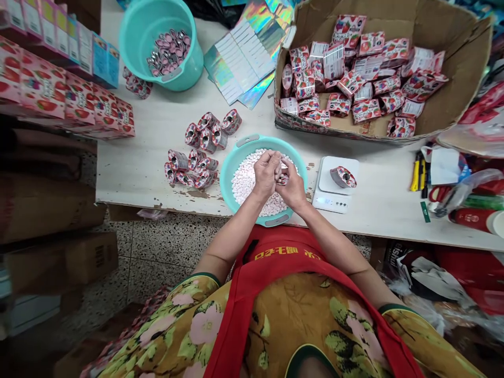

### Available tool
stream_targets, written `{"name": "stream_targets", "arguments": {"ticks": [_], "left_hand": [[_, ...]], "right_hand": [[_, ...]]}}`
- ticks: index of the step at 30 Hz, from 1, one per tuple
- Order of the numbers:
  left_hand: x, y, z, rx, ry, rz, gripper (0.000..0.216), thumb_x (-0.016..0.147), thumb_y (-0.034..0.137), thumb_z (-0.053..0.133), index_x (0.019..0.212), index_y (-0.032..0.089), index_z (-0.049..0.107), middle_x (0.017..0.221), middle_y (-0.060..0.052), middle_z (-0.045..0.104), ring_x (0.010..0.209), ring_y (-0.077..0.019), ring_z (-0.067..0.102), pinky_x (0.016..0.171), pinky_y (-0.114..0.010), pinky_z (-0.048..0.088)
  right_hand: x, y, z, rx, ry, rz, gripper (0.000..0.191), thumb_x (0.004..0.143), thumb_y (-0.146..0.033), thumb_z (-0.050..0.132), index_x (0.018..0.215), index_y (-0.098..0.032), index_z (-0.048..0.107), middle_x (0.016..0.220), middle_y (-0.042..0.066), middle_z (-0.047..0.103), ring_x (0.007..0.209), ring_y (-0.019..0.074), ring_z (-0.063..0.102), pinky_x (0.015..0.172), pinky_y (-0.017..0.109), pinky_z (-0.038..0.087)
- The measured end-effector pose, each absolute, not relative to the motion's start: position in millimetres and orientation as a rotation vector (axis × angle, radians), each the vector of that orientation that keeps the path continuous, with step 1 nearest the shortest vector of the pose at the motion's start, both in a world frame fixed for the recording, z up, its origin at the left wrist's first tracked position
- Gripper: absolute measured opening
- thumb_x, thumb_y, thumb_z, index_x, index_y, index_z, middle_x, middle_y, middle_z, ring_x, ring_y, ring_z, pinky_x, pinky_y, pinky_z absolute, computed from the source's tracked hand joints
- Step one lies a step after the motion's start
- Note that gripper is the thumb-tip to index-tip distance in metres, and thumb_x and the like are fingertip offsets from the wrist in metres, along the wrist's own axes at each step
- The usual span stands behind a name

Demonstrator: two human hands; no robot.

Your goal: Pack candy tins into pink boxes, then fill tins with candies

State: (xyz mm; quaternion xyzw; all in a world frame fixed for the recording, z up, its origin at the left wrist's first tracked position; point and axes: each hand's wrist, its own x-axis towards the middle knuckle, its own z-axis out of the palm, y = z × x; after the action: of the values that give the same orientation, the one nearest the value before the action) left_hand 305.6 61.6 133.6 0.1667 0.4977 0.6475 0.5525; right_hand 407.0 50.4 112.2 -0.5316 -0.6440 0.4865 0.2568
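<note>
A turquoise basin (227,195) of small whitish candies (244,181) sits at the table's front edge. Above the candies, my right hand (293,186) holds a small strawberry-print candy pack (282,180), mostly covered by fingers. My left hand (268,170) is closed over the pack's top, touching the right fingers; what it holds is hidden. Left of the basin, several similar packs with holes in their tops stand in two clusters, an upper group (207,139) and a lower group (188,176). Another pack (343,177) rests tilted on a white digital scale (328,203) to the right.
A cardboard carton (464,100) of packs stands at the back right. A turquoise bucket (129,31) holds small round pink-and-silver pieces (169,52). Shiny printed sheets (246,60) lie between them. Strawberry boxes (43,86) line the left; a yellow cutter (415,173) lies right.
</note>
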Motion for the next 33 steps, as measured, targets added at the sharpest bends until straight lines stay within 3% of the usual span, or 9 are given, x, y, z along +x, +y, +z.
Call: {"name": "stream_targets", "arguments": {"ticks": [3,7,9,14,21,27,33], "left_hand": [[290.8,67.3,130.6,0.308,1.192,1.577,0.035,0.086,0.049,0.079,0.08,0.021,0.059,0.051,0.009,0.033,0.041,-0.0045,0.027,0.037,-0.019,0.024],[261.7,67.3,110.2,0.073,1.298,1.635,0.03,0.089,0.039,0.073,0.076,0.021,0.053,0.059,0.005,0.045,0.05,-0.0051,0.042,0.048,-0.016,0.038],[254.5,58.8,97.2,0.041,1.426,1.44,0.03,0.086,0.03,0.072,0.069,0.02,0.048,0.06,0.004,0.048,0.051,-0.0057,0.047,0.053,-0.017,0.041],[273.7,44.7,85.2,0.772,1.605,0.854,0.013,0.073,0.017,0.067,0.064,0.018,0.059,0.06,0.002,0.055,0.053,-0.0111,0.046,0.053,-0.021,0.034],[396.4,107.8,90.2,1.48,1.281,0.659,0.009,0.075,0.012,0.063,0.072,0.02,0.066,0.073,-0.001,0.064,0.071,-0.0185,0.056,0.072,-0.028,0.043],[469.4,133.4,68.4,1.768,1.13,0.546,0.02,0.074,0.004,0.058,0.064,0.021,0.057,0.078,-0.006,0.059,0.084,-0.0252,0.057,0.088,-0.037,0.046],[465.6,133.9,73.1,1.86,1.162,0.484,0.021,0.077,0.003,0.055,0.08,0.02,0.066,0.091,-0.005,0.065,0.091,-0.0217,0.061,0.087,-0.032,0.047]], "right_hand": [[412.3,51.5,109.2,-1.357,-1.737,1.339,0.073,0.073,-0.019,0.073,0.142,-0.02,0.049,0.118,0.007,0.074,0.114,0.0245,0.069,0.104,0.042,0.053],[424.4,48.6,106.1,-1.274,-1.662,1.406,0.072,0.072,-0.027,0.08,0.137,-0.021,0.053,0.117,0.006,0.075,0.117,0.0235,0.069,0.109,0.043,0.052],[433.7,43.7,106.3,-1.268,-1.587,1.449,0.071,0.071,-0.033,0.083,0.135,-0.022,0.054,0.117,0.006,0.075,0.116,0.0234,0.07,0.108,0.043,0.053],[480.4,23.3,111.9,-1.331,-1.41,1.447,0.065,0.069,-0.042,0.086,0.126,-0.021,0.061,0.118,0.008,0.075,0.111,0.0234,0.072,0.104,0.041,0.056],[587.4,-3.6,111.0,-1.714,-1.191,1.08,0.051,0.069,-0.045,0.085,0.111,-0.02,0.069,0.113,0.009,0.076,0.107,0.0258,0.072,0.102,0.046,0.057],[637.1,-11.2,101.2,-1.813,-0.954,0.944,0.055,0.064,-0.043,0.088,0.109,-0.019,0.068,0.112,0.011,0.075,0.103,0.0256,0.073,0.101,0.047,0.058],[653.6,-6.8,92.8,-1.824,-0.819,0.954,0.058,0.061,-0.041,0.091,0.109,-0.018,0.068,0.113,0.01,0.074,0.104,0.0249,0.072,0.102,0.046,0.057]]}}
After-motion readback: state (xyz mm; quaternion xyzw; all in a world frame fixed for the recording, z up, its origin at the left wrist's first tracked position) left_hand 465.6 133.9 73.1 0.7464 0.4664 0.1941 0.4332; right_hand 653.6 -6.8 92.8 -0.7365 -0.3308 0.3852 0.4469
